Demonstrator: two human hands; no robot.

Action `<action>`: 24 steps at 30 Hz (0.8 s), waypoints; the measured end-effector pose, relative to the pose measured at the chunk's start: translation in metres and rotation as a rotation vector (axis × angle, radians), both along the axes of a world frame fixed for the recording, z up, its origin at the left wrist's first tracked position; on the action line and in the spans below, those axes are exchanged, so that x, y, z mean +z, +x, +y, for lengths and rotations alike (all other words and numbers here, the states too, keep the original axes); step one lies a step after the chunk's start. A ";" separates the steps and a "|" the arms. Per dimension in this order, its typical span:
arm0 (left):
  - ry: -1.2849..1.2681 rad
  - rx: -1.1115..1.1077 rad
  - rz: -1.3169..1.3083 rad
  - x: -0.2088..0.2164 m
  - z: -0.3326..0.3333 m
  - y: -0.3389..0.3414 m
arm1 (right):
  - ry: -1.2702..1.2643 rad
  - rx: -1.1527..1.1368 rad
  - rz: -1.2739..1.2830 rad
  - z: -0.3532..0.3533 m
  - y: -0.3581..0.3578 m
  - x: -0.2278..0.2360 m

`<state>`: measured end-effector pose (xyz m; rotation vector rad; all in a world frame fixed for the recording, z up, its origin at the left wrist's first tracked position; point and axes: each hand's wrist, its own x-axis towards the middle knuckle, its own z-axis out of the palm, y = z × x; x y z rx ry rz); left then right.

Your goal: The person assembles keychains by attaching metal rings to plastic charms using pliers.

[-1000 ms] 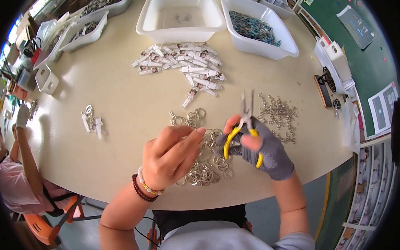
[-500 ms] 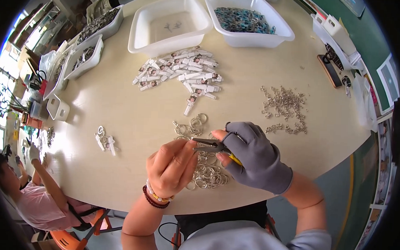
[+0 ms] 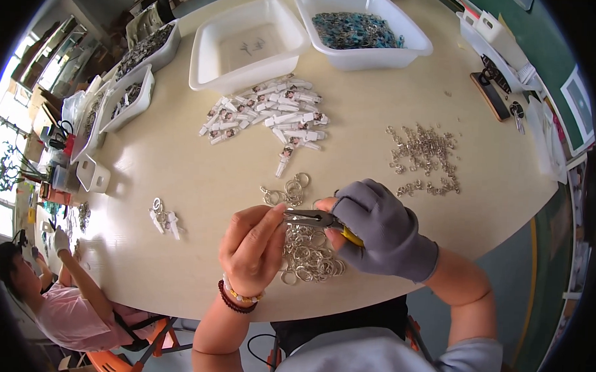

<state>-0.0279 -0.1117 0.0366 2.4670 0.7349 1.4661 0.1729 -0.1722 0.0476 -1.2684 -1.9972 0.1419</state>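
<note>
In a grey fingerless glove, my right hand point(image 3: 382, 231) grips pliers point(image 3: 315, 218) with yellow handles, their jaws pointing left. My left hand point(image 3: 253, 240) is bare, its fingers pinched together at the plier tips; whatever small piece sits between them is too hidden to name. Beneath and around both hands lies a heap of metal key rings point(image 3: 309, 255), with a few more rings point(image 3: 290, 188) just beyond the pliers. White printed strips point(image 3: 268, 106) are piled farther off. A small group of white pieces on rings point(image 3: 165, 219) rests to the left.
At the back stand a white tub point(image 3: 203, 71) and another tub point(image 3: 411, 49) holding blue-green pieces. Small metal clasps point(image 3: 424, 154) are spread on the right, with a phone point(image 3: 490, 96) and keys point(image 3: 518, 116) beyond. Bins point(image 3: 144, 92) line the left; a person in pink point(image 3: 70, 316) sits there.
The plier jaws have closed from a parted position, at my left fingertips. Both hands stay nearly in place, while the whole view has shifted slightly.
</note>
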 end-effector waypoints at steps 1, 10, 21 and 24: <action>0.002 0.005 0.000 -0.001 0.002 -0.002 | 0.017 -0.014 -0.006 0.001 0.000 0.000; 0.120 0.054 0.039 -0.001 0.004 -0.005 | 0.008 -0.020 -0.038 0.000 0.001 0.003; 0.149 0.052 0.093 -0.002 0.006 -0.004 | 0.023 -0.051 -0.099 -0.001 0.004 0.005; 0.023 0.016 0.026 -0.002 0.003 -0.001 | 0.037 -0.043 -0.099 -0.001 0.005 0.006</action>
